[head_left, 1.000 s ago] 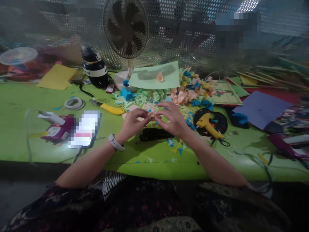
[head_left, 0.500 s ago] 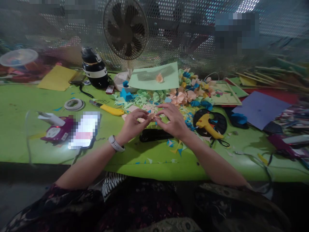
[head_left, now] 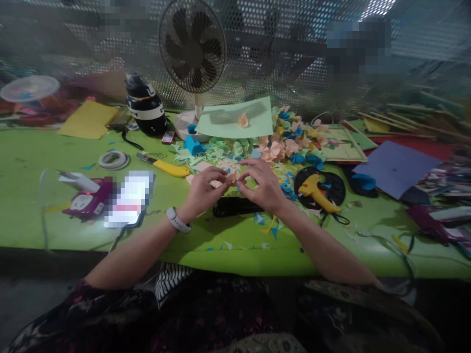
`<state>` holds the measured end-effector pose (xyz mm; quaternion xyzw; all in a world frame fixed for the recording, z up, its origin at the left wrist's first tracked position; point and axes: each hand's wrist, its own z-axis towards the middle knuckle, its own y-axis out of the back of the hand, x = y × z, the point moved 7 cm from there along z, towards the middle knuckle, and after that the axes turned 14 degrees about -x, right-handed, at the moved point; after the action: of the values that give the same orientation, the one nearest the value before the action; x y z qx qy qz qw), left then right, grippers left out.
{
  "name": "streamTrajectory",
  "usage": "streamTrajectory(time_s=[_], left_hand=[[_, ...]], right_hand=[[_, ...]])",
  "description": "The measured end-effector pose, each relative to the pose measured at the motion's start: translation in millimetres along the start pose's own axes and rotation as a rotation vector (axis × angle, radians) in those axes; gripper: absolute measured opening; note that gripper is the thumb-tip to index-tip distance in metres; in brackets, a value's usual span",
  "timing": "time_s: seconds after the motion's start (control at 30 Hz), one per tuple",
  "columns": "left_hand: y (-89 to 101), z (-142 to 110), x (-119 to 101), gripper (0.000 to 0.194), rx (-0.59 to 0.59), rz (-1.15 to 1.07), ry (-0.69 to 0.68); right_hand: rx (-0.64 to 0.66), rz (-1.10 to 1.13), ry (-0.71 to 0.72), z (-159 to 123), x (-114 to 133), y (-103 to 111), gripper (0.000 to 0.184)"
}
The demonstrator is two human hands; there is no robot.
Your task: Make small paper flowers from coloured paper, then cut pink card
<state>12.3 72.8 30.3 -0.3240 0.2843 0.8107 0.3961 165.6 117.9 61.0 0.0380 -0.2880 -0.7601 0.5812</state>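
Note:
My left hand (head_left: 204, 189) and my right hand (head_left: 263, 184) meet above the green table (head_left: 33, 157), fingertips pinched on a small peach paper piece (head_left: 232, 177) held between them. A white watch (head_left: 176, 219) sits on my left wrist. Just below the hands lies a black oblong object (head_left: 235, 206). Behind them spreads a heap of folded paper flowers (head_left: 283, 139) and cut paper scraps in pink, green and blue.
A yellow glue gun (head_left: 316, 189) rests on a black round mat to the right. A yellow utility knife (head_left: 167, 166), a tape roll (head_left: 113, 159) and a phone (head_left: 127, 198) lie left. A desk fan (head_left: 192, 46), a black helmet (head_left: 145, 105) and coloured paper sheets stand behind.
The hands have stayed pinched on the peach paper piece, with only slight finger shifts. The view has tilted a little.

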Motion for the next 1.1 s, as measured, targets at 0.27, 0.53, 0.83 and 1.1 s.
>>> streamTrajectory(time_s=[0.27,0.53,0.83,1.1], left_hand=[[-1.0,-1.7,0.6,0.018,0.002,-0.013,0.005],[-1.8,-2.3,0.0,0.021,0.004,-0.019,0.033],[-1.3,-2.6,-3.4,0.018,0.008,-0.01,0.014],[-0.9,-2.0,-5.6,0.017,-0.003,-0.023,0.015]], right_hand=[[0.04,0.023,-0.165,-1.0,-4.9,-0.8,0.011],[0.022,0.045,-0.181,-0.7,-4.6,-1.3,0.013],[0.002,0.026,-0.172,-0.8,-2.4,-1.9,0.015],[-0.008,0.012,-0.172,-2.2,-3.3,-2.7,0.015]])
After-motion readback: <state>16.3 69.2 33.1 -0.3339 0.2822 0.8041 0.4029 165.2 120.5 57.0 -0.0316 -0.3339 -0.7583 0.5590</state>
